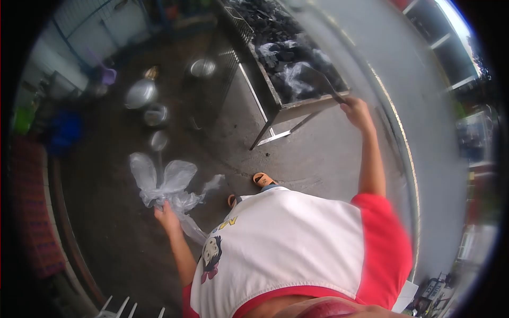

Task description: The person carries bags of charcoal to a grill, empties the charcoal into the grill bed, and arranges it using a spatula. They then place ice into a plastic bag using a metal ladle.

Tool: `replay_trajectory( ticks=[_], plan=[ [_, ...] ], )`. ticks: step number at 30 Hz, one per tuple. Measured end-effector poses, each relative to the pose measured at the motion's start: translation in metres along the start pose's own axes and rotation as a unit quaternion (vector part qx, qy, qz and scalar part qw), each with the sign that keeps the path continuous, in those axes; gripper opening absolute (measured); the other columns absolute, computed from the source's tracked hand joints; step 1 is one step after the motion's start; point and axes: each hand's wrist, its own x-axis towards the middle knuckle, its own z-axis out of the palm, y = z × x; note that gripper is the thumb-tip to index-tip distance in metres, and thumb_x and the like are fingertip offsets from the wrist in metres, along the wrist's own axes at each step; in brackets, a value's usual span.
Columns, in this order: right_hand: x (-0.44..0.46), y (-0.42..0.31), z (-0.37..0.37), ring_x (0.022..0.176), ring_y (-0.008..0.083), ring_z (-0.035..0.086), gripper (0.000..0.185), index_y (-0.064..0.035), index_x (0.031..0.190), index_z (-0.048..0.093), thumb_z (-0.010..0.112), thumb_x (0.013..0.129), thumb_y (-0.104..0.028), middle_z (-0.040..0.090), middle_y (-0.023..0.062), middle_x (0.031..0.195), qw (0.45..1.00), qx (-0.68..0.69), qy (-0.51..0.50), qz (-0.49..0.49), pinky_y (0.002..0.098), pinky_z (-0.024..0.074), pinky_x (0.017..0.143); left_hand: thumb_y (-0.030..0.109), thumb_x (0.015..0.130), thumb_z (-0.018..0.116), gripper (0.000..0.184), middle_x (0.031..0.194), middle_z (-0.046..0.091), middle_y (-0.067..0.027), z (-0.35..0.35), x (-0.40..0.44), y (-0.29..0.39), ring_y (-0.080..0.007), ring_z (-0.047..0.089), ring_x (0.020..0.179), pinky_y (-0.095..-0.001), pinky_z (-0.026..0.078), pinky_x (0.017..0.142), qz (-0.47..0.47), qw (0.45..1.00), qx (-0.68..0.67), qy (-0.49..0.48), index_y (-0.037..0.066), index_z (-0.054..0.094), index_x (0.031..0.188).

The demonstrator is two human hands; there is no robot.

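My left hand [167, 216] is closed round the gathered part of a clear plastic bag [175, 183], whose loose ends spread above and to the right of it. In my right hand [356, 112] is the handle of a dark tool [331, 89]; its far end reaches over the grill and is hard to make out. Black charcoal [270, 26] fills the long metal grill [307, 103]. Pale, crumpled material or smoke [297, 77] shows over the charcoal at the near end.
Metal pots and lids [142, 94] stand on the dark floor at the left. Behind them are a purple container [108, 76] and a blue object [66, 130]. A raised grey ledge [392, 106] runs along the right. The grill's legs [273, 139] stand ahead of my feet.
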Motion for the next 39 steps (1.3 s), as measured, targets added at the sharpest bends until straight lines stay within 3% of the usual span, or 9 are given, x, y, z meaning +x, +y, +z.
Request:
replay_trajectory(
  ticks=[9, 15, 21, 27, 29, 32, 34, 37, 39],
  plan=[
    [-0.006, -0.047, -0.016, 0.095, 0.0380, 0.061, 0.024, -0.0060, 0.097, 0.066, 0.064, 0.084, -0.026, 0.065, 0.0196, 0.095, 0.975, -0.111, 0.190, -0.027, 0.0450, 0.0479, 0.078, 0.003, 0.090, 0.051, 0.035, 0.119, 0.057, -0.0127, -0.023, 0.031, 0.004, -0.0211, 0.056, 0.106, -0.0327, 0.042, 0.093, -0.018, 0.999, -0.028, -0.034, -0.005, 0.050, 0.124],
    [0.058, -0.052, 0.034, 0.098, 0.0404, 0.061, 0.028, -0.0106, 0.104, 0.065, 0.063, 0.085, -0.031, 0.065, 0.0189, 0.102, 0.967, -0.212, 0.112, 0.088, 0.0486, 0.0484, 0.081, 0.003, 0.089, 0.052, 0.032, 0.113, 0.059, -0.0110, -0.030, 0.069, 0.011, -0.0203, 0.057, 0.102, -0.0322, 0.042, 0.091, -0.028, 0.998, -0.048, 0.013, -0.005, 0.053, 0.120],
    [0.061, -0.106, 0.037, 0.089, 0.0387, 0.064, 0.026, -0.0153, 0.104, 0.065, 0.056, 0.087, -0.032, 0.068, 0.0157, 0.092, 0.905, -0.342, 0.222, 0.125, 0.0496, 0.0500, 0.074, 0.005, 0.090, 0.053, 0.033, 0.114, 0.060, -0.0112, -0.042, 0.141, -0.005, -0.0199, 0.058, 0.102, -0.0309, 0.043, 0.091, -0.027, 0.997, 0.005, 0.070, -0.004, 0.052, 0.122],
    [0.122, -0.248, 0.078, 0.075, 0.0290, 0.067, 0.034, -0.0051, 0.113, 0.062, 0.060, 0.091, -0.031, 0.069, 0.0132, 0.083, 0.865, -0.093, 0.491, -0.047, 0.0382, 0.0503, 0.063, 0.011, 0.091, 0.056, 0.042, 0.118, 0.059, -0.0132, -0.102, 0.188, 0.000, -0.0206, 0.058, 0.104, -0.0310, 0.043, 0.092, -0.046, 0.970, 0.042, 0.234, -0.005, 0.046, 0.129],
    [0.168, -0.309, 0.131, 0.061, 0.0159, 0.060, 0.029, -0.0006, 0.107, 0.061, 0.058, 0.094, -0.027, 0.064, 0.0076, 0.073, 0.874, 0.174, 0.433, -0.135, 0.0258, 0.0461, 0.054, 0.012, 0.091, 0.057, 0.047, 0.122, 0.057, -0.0163, -0.087, 0.201, 0.013, -0.0223, 0.057, 0.107, -0.0318, 0.043, 0.093, -0.079, 0.960, -0.034, 0.266, -0.008, 0.043, 0.131],
    [0.190, -0.448, 0.199, 0.053, 0.0048, 0.045, 0.020, -0.0044, 0.093, 0.058, 0.054, 0.096, -0.024, 0.054, 0.0010, 0.067, 0.847, 0.469, 0.176, -0.178, 0.0180, 0.0345, 0.046, 0.010, 0.090, 0.058, 0.048, 0.122, 0.057, -0.0181, -0.108, 0.219, 0.033, -0.0241, 0.058, 0.106, -0.0331, 0.044, 0.092, -0.110, 0.924, 0.033, 0.364, -0.009, 0.042, 0.131],
    [0.202, -0.521, 0.259, 0.051, 0.0043, 0.042, 0.020, -0.0069, 0.090, 0.056, 0.054, 0.097, -0.025, 0.053, 0.0003, 0.068, 0.797, 0.588, 0.006, -0.137, 0.0182, 0.0308, 0.043, 0.010, 0.090, 0.058, 0.048, 0.121, 0.057, -0.0184, -0.140, 0.241, 0.006, -0.0241, 0.058, 0.105, -0.0335, 0.044, 0.091, -0.073, 0.915, 0.041, 0.395, -0.009, 0.042, 0.131],
    [0.209, -0.606, 0.365, 0.050, 0.0053, 0.041, 0.022, -0.0088, 0.092, 0.054, 0.053, 0.097, -0.030, 0.052, -0.0001, 0.069, 0.617, 0.735, -0.280, 0.011, 0.0189, 0.0303, 0.042, 0.009, 0.089, 0.057, 0.045, 0.119, 0.058, -0.0188, -0.175, 0.277, -0.015, -0.0239, 0.058, 0.104, -0.0337, 0.044, 0.090, -0.025, 0.905, 0.056, 0.421, -0.009, 0.044, 0.129],
    [0.210, -0.661, 0.434, 0.049, 0.0051, 0.040, 0.024, -0.0097, 0.092, 0.053, 0.054, 0.096, -0.033, 0.052, -0.0013, 0.070, 0.585, 0.714, -0.376, 0.085, 0.0190, 0.0316, 0.042, 0.008, 0.089, 0.057, 0.044, 0.118, 0.059, -0.0189, -0.205, 0.314, -0.002, -0.0238, 0.058, 0.103, -0.0337, 0.044, 0.089, -0.012, 0.901, 0.056, 0.430, -0.009, 0.046, 0.128]
  ],
)
